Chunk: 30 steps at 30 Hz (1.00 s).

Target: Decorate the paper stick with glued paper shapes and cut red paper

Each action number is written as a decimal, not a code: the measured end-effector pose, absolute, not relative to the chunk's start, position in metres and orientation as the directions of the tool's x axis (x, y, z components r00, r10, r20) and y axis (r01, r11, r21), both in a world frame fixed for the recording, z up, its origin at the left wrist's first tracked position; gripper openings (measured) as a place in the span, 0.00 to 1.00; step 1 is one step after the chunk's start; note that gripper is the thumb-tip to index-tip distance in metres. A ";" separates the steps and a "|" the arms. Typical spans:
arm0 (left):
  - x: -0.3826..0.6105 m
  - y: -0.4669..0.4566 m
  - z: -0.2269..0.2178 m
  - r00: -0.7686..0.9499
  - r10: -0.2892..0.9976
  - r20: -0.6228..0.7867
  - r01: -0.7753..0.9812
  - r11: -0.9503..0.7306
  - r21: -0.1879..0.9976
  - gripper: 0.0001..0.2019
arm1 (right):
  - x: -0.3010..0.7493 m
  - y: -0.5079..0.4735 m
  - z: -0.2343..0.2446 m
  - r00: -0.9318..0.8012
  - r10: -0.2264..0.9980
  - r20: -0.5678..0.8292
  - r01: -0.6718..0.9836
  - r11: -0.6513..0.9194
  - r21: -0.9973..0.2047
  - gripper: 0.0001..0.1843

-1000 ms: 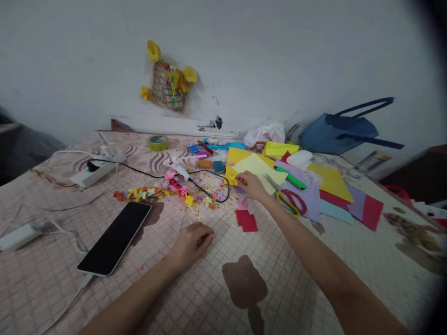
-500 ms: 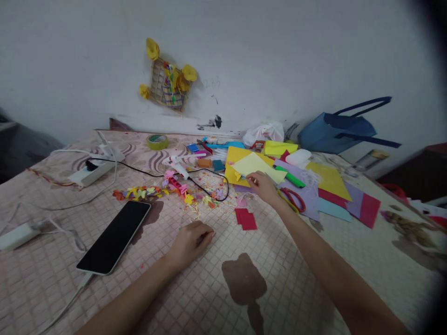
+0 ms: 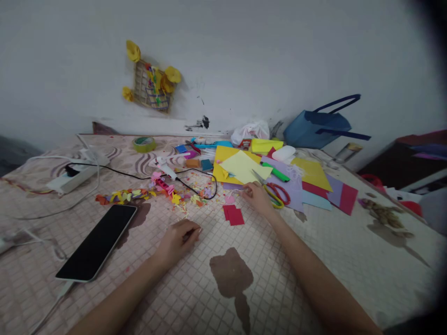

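Note:
My left hand [image 3: 178, 238] rests on the checked cloth [image 3: 307, 260] with its fingers curled under; whether they hold anything is hidden. My right hand [image 3: 256, 197] lies farther out, fingers bent together on the cloth just below a pale yellow sheet [image 3: 244, 167] and beside red-and-yellow scissors [image 3: 278, 194]. Two small red paper pieces [image 3: 233, 215] lie between my hands. A pink scrap [image 3: 229, 199] sits just left of my right fingertips.
A black phone [image 3: 96, 242] lies at the left, a power strip [image 3: 71, 179] and cables behind it. Coloured paper cut-outs [image 3: 136, 194], a glue gun [image 3: 164, 168], a green marker [image 3: 275, 173], stacked coloured sheets [image 3: 312, 174], a tape roll [image 3: 144, 143] and a blue bag [image 3: 316, 125] fill the back.
My right hand has drawn back from the yellow sheets toward me and now rests by the scissors. The view has swung slightly right. My left hand has stayed put.

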<state>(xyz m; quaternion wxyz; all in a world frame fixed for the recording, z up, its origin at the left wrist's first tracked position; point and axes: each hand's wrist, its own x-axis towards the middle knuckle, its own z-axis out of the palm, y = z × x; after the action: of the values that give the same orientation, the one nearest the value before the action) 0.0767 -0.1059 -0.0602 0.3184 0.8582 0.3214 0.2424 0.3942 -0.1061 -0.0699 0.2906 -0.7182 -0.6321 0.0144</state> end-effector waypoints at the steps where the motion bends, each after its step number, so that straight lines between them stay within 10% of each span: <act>1: 0.076 -0.106 -0.061 0.676 0.707 0.209 0.399 -0.590 0.702 0.12 | 0.397 -0.106 -0.070 0.205 0.916 0.345 0.895 -0.033 -0.445 0.10; 20: 0.219 -0.047 -0.038 0.611 0.773 0.174 0.646 -0.613 0.456 0.07 | 0.405 -0.106 -0.068 0.182 0.907 0.380 0.837 0.060 -0.544 0.04; 30: 0.237 -0.032 -0.045 0.542 0.830 0.131 0.651 -0.514 0.559 0.03 | 0.395 -0.107 -0.060 0.205 0.892 0.403 0.790 0.092 -0.606 0.07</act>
<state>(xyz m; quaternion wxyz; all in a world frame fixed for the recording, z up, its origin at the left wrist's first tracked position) 0.2366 -0.0324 -0.0451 0.2291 0.8478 0.4367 0.1952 0.3949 -0.1071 -0.0596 0.3910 -0.6707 -0.6269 0.0652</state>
